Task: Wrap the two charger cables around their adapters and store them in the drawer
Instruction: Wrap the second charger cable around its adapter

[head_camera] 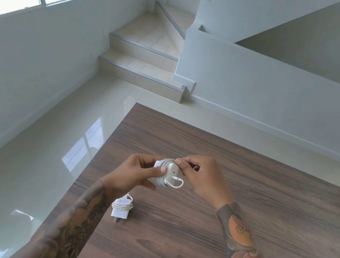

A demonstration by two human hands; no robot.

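Above the wooden worktop [241, 205] the person holds a square white adapter [165, 173] in mid-air, its cable [178, 184] coiled in neat turns round the body with one short loop left sticking out at the plug end. The left hand [136, 172] grips the adapter, thumb pressed on its face, while the right hand [199, 175] pinches the cable at the top corner — seating the last turn or tucking the end, from where I stand. The smaller charger [122, 206] lies on the worktop just below the left wrist, near the edge, its own cable bundled round it and the prongs pointing toward the person.

So this looks like the close of the second wrap, with the first already done. What comes next calls for fixing that loose tail so the coil does not spring open, then gathering both chargers and carrying them to the drawer — which I cannot see from here.
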